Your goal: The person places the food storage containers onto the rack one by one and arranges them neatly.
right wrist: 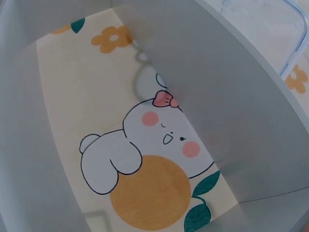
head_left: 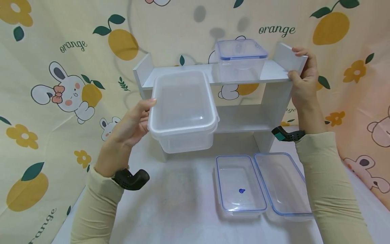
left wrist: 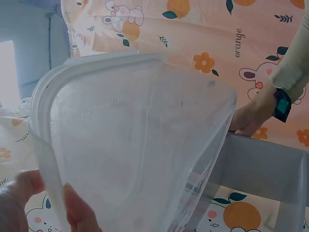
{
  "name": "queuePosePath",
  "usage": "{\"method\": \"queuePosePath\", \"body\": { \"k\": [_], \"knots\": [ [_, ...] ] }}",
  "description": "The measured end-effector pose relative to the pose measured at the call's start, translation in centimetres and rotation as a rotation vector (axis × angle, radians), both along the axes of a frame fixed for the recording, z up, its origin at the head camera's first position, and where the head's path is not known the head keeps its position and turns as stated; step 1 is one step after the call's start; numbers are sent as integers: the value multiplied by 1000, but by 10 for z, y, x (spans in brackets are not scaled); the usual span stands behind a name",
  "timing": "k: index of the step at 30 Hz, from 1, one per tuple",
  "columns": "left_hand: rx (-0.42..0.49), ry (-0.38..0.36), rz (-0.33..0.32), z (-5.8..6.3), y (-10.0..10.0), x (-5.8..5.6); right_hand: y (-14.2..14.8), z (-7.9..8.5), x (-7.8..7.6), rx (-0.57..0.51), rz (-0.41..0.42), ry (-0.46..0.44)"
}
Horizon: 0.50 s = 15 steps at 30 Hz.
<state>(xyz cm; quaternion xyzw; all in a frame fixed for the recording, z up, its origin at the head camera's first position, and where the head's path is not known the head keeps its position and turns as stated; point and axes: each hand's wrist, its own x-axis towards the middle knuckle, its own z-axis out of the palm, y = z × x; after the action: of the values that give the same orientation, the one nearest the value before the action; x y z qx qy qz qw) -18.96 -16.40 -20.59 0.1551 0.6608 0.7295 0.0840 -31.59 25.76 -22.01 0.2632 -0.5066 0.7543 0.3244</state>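
Observation:
A translucent plastic food container with a white lid (head_left: 182,105) is held up before the left part of the white shelf (head_left: 243,117). My left hand (head_left: 132,123) grips its left edge, thumb near the lid's rim and fingers at the side. The left wrist view shows the container (left wrist: 111,121) large, with the thumb and a finger on its edge. My right hand (head_left: 306,78) holds the shelf's upright right end panel (head_left: 287,57) at the top, fingers over its edge. The right wrist view shows only shelf boards (right wrist: 231,96) around an opening, and the hand is not visible there.
A blue-rimmed clear container (head_left: 242,61) stands on the shelf's top board, toward the right. Two more blue-rimmed containers, one (head_left: 240,186) beside the other (head_left: 281,183), lie on the white table (head_left: 170,210) in front. Patterned cloth (head_left: 82,135) hangs behind.

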Motion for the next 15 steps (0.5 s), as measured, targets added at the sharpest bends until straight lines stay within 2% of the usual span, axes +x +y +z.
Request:
{"method": "queuePosePath", "body": {
  "k": [15],
  "knots": [
    [47, 5, 5, 16, 3, -2, 0, 0, 0, 3, -15, -1]
  ]
}}
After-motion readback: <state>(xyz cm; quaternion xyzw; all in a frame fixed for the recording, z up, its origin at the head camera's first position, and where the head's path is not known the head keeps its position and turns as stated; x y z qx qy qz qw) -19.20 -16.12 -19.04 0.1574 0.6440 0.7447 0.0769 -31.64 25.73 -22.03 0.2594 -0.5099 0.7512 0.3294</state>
